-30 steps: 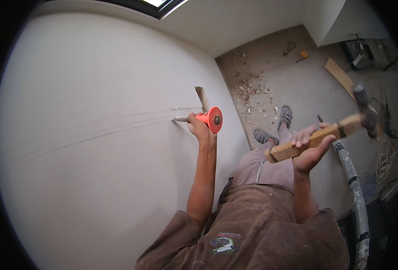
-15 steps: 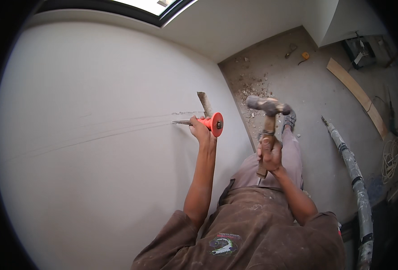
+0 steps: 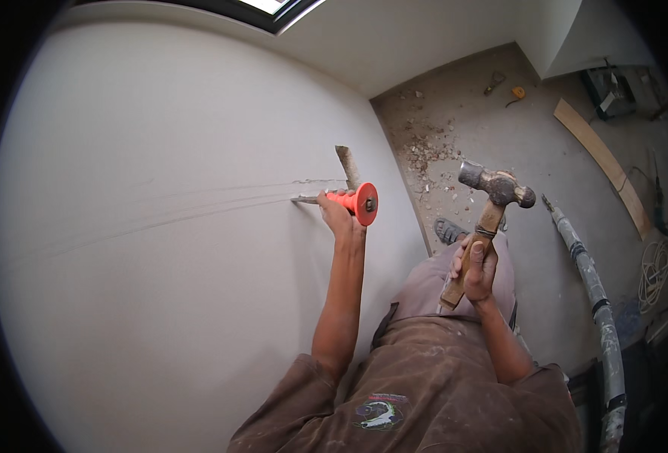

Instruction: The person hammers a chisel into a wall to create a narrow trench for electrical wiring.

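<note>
My left hand (image 3: pixel 337 214) is wrapped round the orange grip of a chisel (image 3: pixel 366 204) with a round hand guard. The chisel's pointed tip meets the white wall (image 3: pixel 168 287) at the end of lines drawn across it. Above the chisel, a narrow slot (image 3: pixel 347 164) has been cut into the wall, with a rough chipped edge beside it. My right hand (image 3: pixel 478 273) grips the wooden handle of a ball-peen hammer (image 3: pixel 498 187), which is raised to the right of the chisel, its head well apart from it.
Rubble (image 3: pixel 427 147) lies on the floor along the wall's foot. Farther off are a yellow tape measure (image 3: pixel 518 92) and a dark tool case (image 3: pixel 610 94). On the right, a wooden strip (image 3: pixel 602 158), a paint-splashed pole (image 3: pixel 592 283) and a coiled white cable (image 3: pixel 653 268) lie about.
The hammer has swung to the right, away from the chisel, and tilted over. My left hand keeps the chisel at nearly the same place on the wall.
</note>
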Available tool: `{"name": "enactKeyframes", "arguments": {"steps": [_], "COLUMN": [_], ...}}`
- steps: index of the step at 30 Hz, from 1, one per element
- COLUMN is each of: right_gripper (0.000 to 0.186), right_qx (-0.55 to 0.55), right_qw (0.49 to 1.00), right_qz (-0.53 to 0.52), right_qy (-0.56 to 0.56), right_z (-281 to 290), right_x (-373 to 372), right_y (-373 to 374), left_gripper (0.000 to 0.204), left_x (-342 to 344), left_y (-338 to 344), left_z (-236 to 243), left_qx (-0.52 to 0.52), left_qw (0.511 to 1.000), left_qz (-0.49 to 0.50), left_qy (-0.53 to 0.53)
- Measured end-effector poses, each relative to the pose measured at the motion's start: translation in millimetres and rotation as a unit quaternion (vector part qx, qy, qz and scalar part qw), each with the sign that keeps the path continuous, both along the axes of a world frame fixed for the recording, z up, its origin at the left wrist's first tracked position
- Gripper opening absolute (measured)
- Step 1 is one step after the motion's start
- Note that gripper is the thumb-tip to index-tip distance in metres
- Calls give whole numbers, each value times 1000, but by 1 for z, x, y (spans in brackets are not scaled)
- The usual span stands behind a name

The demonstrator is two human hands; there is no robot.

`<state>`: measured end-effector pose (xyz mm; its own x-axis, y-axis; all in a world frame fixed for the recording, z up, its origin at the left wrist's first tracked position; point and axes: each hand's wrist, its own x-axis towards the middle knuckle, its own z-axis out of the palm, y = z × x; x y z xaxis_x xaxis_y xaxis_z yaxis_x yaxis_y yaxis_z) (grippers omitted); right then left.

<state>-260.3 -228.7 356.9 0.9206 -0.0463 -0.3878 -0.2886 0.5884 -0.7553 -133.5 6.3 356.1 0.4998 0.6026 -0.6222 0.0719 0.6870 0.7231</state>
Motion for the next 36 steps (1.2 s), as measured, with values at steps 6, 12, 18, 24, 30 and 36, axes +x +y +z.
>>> {"name": "enactKeyframes", "arguments": {"steps": [6,12,18,24,30,36], "right_gripper": [49,64,43,44,44,43], "right_qx": [1,251,10,-4,19,17], "right_qw": [999,918,983,998,1000,1000], "right_qz": [-39,-288,182,68,2,15], "right_qy": [-15,-107,25,15,7,14], "right_z": [12,7,-42,-38,-41,-30], "right_x": [16,24,2,11,4,-11], "right_y": [-23,20,66,24,10,-2], "left_gripper": [21,22,18,17,18,19], "left_x": [2,5,12,4,1,4], "left_y": [2,-3,7,5,9,-3], "left_z": [2,6,-15,-5,4,13], "left_qx": [8,0,14,18,23,27], "left_qw": [1000,1000,1000,999,1000,999], "left_qz": [5,1,-1,-13,-19,-12], "left_qy": [20,22,1,32,11,32]}}
